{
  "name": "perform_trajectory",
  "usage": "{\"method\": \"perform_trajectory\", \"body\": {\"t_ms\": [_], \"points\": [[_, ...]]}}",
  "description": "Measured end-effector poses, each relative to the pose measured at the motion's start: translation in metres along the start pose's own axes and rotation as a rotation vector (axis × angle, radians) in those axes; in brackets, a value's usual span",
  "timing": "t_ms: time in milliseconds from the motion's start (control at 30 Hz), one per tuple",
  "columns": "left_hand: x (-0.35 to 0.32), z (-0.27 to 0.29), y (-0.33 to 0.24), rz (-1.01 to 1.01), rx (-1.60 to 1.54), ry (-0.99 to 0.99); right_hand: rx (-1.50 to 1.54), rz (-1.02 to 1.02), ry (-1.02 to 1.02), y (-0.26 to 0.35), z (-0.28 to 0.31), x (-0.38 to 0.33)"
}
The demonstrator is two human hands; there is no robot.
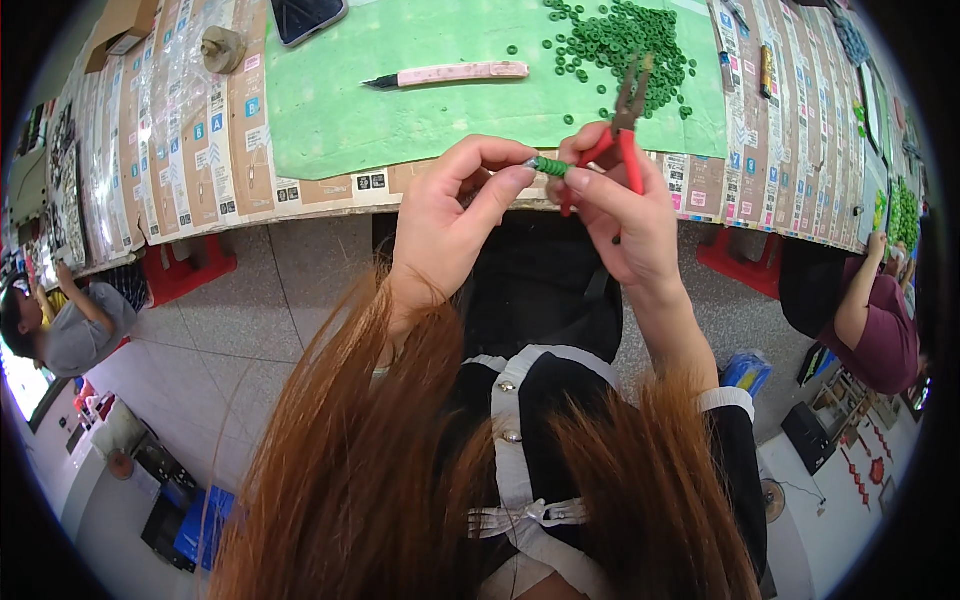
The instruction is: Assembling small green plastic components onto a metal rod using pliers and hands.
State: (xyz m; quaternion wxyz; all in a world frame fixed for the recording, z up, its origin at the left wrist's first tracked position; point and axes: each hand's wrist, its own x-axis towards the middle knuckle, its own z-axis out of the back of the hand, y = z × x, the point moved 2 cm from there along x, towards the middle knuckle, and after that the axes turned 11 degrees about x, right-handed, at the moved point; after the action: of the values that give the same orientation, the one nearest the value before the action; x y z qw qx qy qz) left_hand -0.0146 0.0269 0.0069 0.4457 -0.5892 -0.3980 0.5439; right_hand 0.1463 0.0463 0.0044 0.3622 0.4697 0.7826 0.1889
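Note:
My left hand [450, 215] pinches one end of a short stack of small green rings [549, 166] between thumb and forefinger. My right hand [615, 215] holds the other end of that stack with its fingertips and also grips red-handled pliers [626, 125], whose jaws point up and away over the table. Both hands hover just in front of the table's near edge, above my lap. A heap of loose green rings [620, 45] lies on the green mat [400, 100] beyond the pliers.
A pink-handled craft knife [450, 74] lies on the mat. A dark phone [305, 15] and a round metal weight [222, 47] sit at the back left. Cardboard covers the tabletop [180, 150]. Seated people are at the far left [70, 325] and right [870, 310].

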Motion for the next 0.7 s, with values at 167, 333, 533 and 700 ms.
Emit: {"method": "perform_trajectory", "body": {"t_ms": [167, 333, 533, 700], "points": [[-0.002, 0.001, -0.002, -0.084, 0.289, -0.057, -0.301, 0.193, 0.025, 0.007, -0.004, -0.001], [-0.003, 0.002, -0.009, -0.214, 0.443, -0.091, -0.505, 0.287, 0.148, 0.015, -0.01, 0.001], [-0.004, 0.005, -0.015, -0.438, 0.666, -0.15, -0.699, 0.262, 0.184, 0.022, -0.017, 0.002], [-0.004, 0.004, -0.019, -0.614, 0.813, -0.183, -0.756, 0.225, 0.197, 0.022, -0.022, -0.001]]}}
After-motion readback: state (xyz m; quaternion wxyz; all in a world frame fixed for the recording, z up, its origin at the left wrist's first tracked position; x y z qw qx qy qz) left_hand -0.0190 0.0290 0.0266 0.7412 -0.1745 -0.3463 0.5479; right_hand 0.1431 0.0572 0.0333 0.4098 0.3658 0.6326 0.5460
